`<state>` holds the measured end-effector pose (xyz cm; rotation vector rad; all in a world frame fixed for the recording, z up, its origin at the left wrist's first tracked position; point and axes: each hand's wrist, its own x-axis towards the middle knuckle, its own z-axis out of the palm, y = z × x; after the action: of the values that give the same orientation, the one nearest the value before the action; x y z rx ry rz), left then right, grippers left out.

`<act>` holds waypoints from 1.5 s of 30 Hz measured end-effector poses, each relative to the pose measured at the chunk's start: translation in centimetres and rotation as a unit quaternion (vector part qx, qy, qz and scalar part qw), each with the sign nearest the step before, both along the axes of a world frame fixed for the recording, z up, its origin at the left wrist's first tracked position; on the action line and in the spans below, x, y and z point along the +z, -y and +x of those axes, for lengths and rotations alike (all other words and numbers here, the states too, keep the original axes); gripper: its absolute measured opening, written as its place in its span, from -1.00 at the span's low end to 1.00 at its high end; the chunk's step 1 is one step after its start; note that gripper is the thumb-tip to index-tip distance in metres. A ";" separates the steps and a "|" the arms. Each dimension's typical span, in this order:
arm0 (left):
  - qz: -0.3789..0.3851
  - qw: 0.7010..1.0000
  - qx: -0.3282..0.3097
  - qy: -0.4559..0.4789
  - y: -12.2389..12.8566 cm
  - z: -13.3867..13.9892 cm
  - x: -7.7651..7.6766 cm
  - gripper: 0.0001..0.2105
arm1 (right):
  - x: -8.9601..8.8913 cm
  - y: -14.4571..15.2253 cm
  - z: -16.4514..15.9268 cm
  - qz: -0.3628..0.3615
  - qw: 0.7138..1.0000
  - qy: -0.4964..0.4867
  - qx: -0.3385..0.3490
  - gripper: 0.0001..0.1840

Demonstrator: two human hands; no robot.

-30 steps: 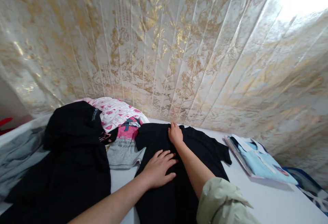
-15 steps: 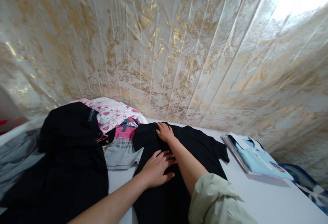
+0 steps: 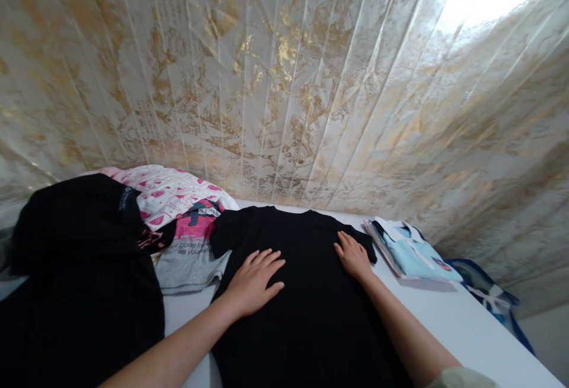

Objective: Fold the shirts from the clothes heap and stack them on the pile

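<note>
A black short-sleeved T-shirt (image 3: 306,311) lies spread out on the white table (image 3: 444,323), its collar end toward the curtain. My left hand (image 3: 255,281) rests flat on the left part of the shirt's body, fingers spread. Near the right sleeve, my right hand (image 3: 352,255) lies on the fabric with its fingers stretched out. Neither hand grips the cloth. The shirt's lower end runs out of the bottom of the view.
On the left is a heap of clothes: a black garment (image 3: 80,269), a white-and-pink printed one (image 3: 173,192) and a grey printed shirt (image 3: 191,266). Folded light-blue clothing (image 3: 413,252) lies stacked at right, near a blue-edged bag (image 3: 489,293). A gold-patterned curtain (image 3: 267,80) hangs behind.
My right hand has moved from the shirt's collar area to its right shoulder, uncrossing my arms. My left hand stays on the left of the shirt. The view has shifted right.
</note>
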<state>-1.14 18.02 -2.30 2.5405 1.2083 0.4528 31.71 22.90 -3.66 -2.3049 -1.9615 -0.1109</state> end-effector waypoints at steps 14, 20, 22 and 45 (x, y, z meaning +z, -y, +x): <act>0.042 0.979 0.148 -0.131 -9.5 2.4 2.1 -0.48 | -0.5 1.3 2.5 0.028 0.999 -0.025 -0.022 -0.42; 0.020 0.952 0.260 -0.159 -14.7 -0.1 1.5 -0.41 | 0.0 1.8 2.4 0.069 0.997 -0.030 0.008 -0.41; 0.027 0.953 0.256 -0.160 -15.0 -0.7 1.4 -0.44 | 0.1 1.9 2.3 0.073 0.995 -0.026 0.056 -0.44; -0.085 0.995 0.044 0.014 12.5 -7.1 1.6 -0.75 | -0.4 1.7 2.8 0.032 0.996 -0.012 0.081 -0.46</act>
<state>-8.25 5.54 -0.73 2.3376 1.2943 0.3868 34.49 21.17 -4.08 -2.0893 -2.0904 -0.1276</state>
